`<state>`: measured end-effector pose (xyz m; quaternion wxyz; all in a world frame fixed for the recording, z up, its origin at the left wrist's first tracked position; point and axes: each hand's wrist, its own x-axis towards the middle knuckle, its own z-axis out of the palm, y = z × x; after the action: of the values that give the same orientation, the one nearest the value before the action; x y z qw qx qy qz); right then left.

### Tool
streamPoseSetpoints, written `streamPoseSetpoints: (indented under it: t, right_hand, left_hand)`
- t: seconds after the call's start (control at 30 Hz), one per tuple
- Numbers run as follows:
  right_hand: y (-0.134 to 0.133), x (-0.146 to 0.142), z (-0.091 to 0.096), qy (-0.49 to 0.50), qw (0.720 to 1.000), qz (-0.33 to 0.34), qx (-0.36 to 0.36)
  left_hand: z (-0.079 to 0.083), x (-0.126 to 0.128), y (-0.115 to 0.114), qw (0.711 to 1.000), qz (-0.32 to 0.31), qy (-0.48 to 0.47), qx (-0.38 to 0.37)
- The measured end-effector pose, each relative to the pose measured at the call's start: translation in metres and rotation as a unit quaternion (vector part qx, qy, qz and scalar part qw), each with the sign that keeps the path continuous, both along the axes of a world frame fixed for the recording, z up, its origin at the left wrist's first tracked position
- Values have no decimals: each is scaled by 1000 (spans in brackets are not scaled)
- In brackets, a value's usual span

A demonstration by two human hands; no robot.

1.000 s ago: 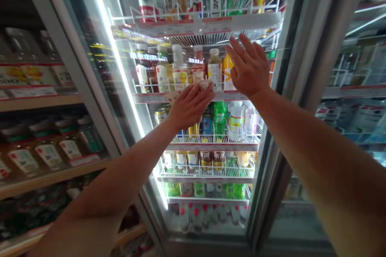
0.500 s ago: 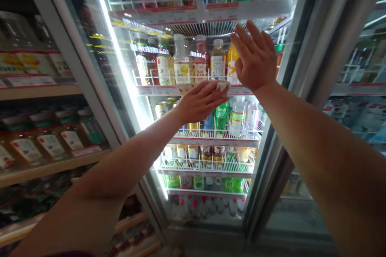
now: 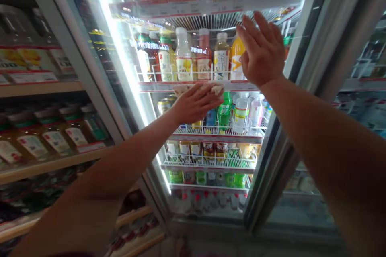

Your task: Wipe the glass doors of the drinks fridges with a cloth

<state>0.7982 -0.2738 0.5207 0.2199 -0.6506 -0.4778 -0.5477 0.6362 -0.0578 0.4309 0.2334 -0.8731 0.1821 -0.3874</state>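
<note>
A cloth (image 3: pixel 217 88) is pressed to the lit drinks cooler's glass door (image 3: pixel 193 209) under the flat, unclenched left hand (image 3: pixel 196 103). The right hand (image 3: pixel 262 54) is spread on the glass, its grip released.

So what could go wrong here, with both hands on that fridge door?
The cloth under the left hand is only pinned flat, not gripped, so it might slip and drop. The right hand lies bare and flat on the glass door, likely leaving smears. Hard leaning could strain the door.

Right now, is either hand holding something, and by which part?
The left hand presses a cloth flat under its palm; the right hand holds nothing.
</note>
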Motion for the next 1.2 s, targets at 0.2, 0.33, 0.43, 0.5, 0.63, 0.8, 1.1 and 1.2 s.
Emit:
streamPoseSetpoints:
  t: [0.2,0.33,0.43,0.5,0.63,0.8,1.1,1.2]
  right_hand:
    - [1,2,1,26,999,29,-2]
    - [2,4,2,55,997,55,-8]
    - [2,3,1,62,995,75,6]
    - [2,2,0,55,996,66,11]
    - [3,1,0,29,999,23,-5]
    - [2,1,-1,1,1000,6,0]
    - [-3,-2,-4,-17,1000,0,0]
    - [-2,-2,-4,-2,1000,5,-3]
  left_hand:
    - [57,-18,59,981,42,-170,-80]
    - [46,-12,70,951,50,-264,-154]
    - [-4,-11,46,954,60,-262,-131]
    - [-33,-15,31,981,44,-173,-77]
    - [-36,-28,37,1000,22,-7,15]
    - [20,-42,69,967,54,-215,-122]
    - [-33,-18,27,946,76,-300,-94]
    - [-52,-13,19,969,46,-244,21]
